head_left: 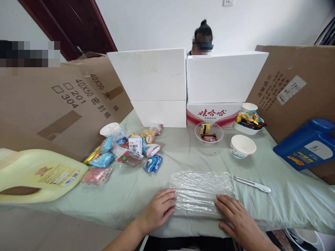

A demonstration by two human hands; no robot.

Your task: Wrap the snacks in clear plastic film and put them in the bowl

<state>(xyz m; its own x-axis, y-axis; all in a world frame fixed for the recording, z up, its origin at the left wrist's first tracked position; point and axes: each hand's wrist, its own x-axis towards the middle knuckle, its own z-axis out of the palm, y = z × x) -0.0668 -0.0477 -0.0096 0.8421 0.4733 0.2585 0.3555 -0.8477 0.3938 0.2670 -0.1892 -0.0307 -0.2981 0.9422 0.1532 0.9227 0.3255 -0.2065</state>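
A sheet of clear plastic wrap (201, 190) lies flat on the pale green cloth (131, 188) near the front edge. My left hand (157, 209) rests palm down with its fingers on the wrap's left edge. My right hand (239, 218) lies flat against the wrap's lower right corner. Neither hand grips anything. A white utility knife (252, 184) lies just right of the wrap.
A heap of wrapped snacks (128, 153) sits at left. A clear bowl (208, 133) with snacks, an empty paper bowl (242, 146) and a full bowl (248, 123) stand behind. A yellow jug (36, 174), a blue jug (306, 143), cardboard and white boxes (154, 75) ring the table. A person sits behind the boxes.
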